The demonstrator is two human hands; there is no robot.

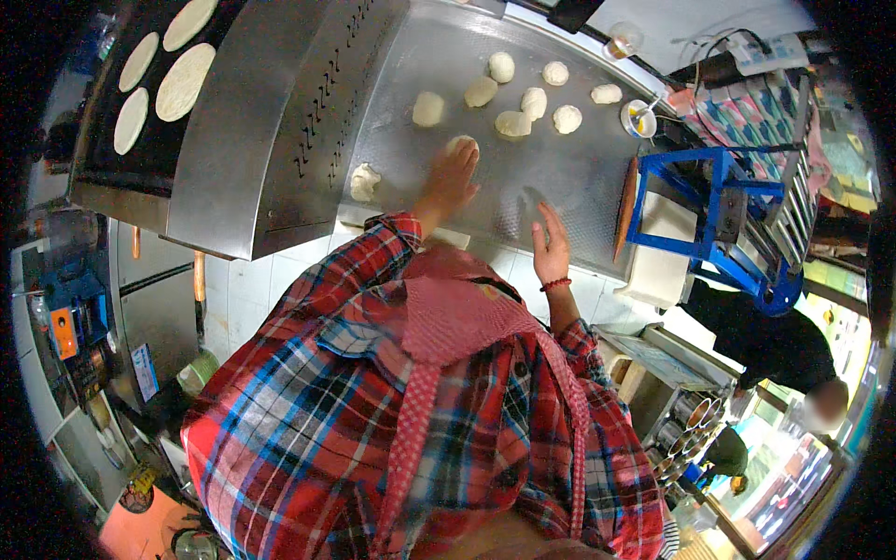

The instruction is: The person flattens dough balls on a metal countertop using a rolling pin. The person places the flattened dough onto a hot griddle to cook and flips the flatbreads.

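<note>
My left hand (451, 178) lies flat over a dough ball (462, 144) on the steel worktable (420, 42), and the palm hides part of the dough. My right hand (552, 241) is raised near the table's front edge, fingers extended and nothing in it. A red bead bracelet (556, 284) circles that wrist. Beyond my hands sit several dough pieces, among them a round one (501, 67) and a flattened one (428, 109). A rough dough lump (365, 182) rests left of my left hand, by the front edge.
At left, flatbreads (185, 82) lie on a dark griddle (157, 133) beside a slotted steel housing (231, 133). A small bowl (638, 119) with yellow contents and a spoon stands at right. Past it are a blue metal frame (707, 161), a white chair (658, 259) and a person in black (763, 336).
</note>
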